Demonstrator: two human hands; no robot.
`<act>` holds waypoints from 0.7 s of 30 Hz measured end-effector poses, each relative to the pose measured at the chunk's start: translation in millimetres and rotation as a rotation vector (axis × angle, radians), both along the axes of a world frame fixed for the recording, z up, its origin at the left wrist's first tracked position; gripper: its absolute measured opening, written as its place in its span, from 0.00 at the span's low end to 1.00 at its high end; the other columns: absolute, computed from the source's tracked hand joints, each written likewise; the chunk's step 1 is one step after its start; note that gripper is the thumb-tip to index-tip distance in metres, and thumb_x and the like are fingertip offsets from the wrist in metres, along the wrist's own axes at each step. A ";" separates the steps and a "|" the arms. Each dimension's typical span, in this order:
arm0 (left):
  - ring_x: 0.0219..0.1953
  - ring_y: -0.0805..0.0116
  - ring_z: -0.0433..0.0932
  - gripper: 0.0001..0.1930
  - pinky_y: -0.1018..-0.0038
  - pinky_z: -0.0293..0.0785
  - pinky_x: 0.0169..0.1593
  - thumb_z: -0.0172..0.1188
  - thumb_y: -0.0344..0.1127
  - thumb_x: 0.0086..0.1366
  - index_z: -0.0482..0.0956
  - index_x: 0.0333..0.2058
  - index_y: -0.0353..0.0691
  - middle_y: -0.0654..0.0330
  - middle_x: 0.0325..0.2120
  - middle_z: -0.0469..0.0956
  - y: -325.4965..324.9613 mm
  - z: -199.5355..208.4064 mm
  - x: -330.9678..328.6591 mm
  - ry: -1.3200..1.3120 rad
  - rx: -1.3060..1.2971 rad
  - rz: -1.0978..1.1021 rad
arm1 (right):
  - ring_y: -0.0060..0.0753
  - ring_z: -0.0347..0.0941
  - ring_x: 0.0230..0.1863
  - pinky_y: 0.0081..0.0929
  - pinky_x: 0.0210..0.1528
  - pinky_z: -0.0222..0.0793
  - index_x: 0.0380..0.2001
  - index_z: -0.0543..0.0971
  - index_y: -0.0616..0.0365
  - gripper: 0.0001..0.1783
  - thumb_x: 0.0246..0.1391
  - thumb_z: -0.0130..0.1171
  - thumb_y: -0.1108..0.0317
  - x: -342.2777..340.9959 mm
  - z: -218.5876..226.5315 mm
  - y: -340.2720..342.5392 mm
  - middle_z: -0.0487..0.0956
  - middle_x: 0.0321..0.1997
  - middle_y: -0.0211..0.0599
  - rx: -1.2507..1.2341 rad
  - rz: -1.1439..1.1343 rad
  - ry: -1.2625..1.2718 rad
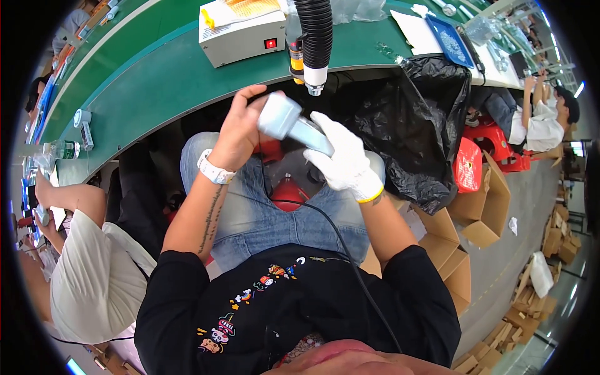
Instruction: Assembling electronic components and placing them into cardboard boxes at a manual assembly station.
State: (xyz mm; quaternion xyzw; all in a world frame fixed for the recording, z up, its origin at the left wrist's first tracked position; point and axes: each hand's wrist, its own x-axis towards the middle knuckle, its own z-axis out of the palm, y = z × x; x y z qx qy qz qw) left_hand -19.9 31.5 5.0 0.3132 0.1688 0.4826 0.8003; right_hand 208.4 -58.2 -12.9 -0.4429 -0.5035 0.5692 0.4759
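Observation:
Over my lap, a pale blue handheld device with a blocky head and a slim handle is tilted and blurred by motion. My right hand, in a white glove with a yellow cuff edge, is closed around the handle. The bare left hand is at the head's left side, its fingers curving behind the head and partly hidden. Above the gloved hand hangs an electric screwdriver on a black ribbed hose, its metal tip pointing down.
A grey power box with a lit red switch sits on the green bench. Black plastic bags hang at the right, above open cardboard boxes. A similar blue device stands at left. Co-workers sit on both sides; a black cable crosses my lap.

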 end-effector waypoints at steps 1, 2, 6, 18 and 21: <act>0.52 0.59 0.81 0.36 0.64 0.81 0.52 0.73 0.33 0.58 0.64 0.61 0.41 0.52 0.54 0.76 -0.4 1.4 -2.8 0.233 0.034 -0.071 | 0.45 0.81 0.39 0.37 0.36 0.77 0.69 0.66 0.58 0.40 0.57 0.67 0.58 3.9 3.0 3.9 0.81 0.48 0.48 0.333 -0.029 -0.440; 0.52 0.60 0.81 0.35 0.65 0.81 0.52 0.74 0.34 0.56 0.66 0.60 0.41 0.53 0.53 0.77 -0.9 2.8 -5.3 0.466 0.067 -0.142 | 0.46 0.82 0.38 0.37 0.36 0.77 0.69 0.66 0.57 0.41 0.54 0.68 0.58 5.9 6.4 6.0 0.82 0.49 0.50 0.667 -0.058 -0.881; 0.48 0.63 0.82 0.33 0.68 0.78 0.51 0.77 0.34 0.50 0.72 0.54 0.39 0.57 0.47 0.80 -18.0 17.6 -18.1 0.779 0.442 -0.182 | 0.39 0.82 0.37 0.34 0.38 0.77 0.60 0.73 0.64 0.38 0.47 0.72 0.62 0.3 28.8 -17.3 0.83 0.41 0.47 0.329 0.124 -0.628; 0.47 0.61 0.82 0.34 0.64 0.79 0.51 0.77 0.30 0.47 0.68 0.53 0.42 0.51 0.44 0.80 -98.4 -56.4 -36.3 0.759 0.730 -0.017 | 0.35 0.82 0.30 0.31 0.35 0.76 0.41 0.85 0.57 0.17 0.50 0.67 0.59 -4.1 28.1 -8.9 0.82 0.29 0.42 0.068 0.613 -0.845; 0.44 0.58 0.81 0.36 0.62 0.80 0.50 0.76 0.33 0.48 0.66 0.54 0.43 0.49 0.44 0.79 -69.5 -40.4 -74.7 0.598 0.611 0.151 | 0.26 0.80 0.32 0.30 0.36 0.75 0.42 0.85 0.61 0.15 0.52 0.68 0.66 9.3 11.5 28.4 0.85 0.33 0.32 -0.255 0.557 -0.308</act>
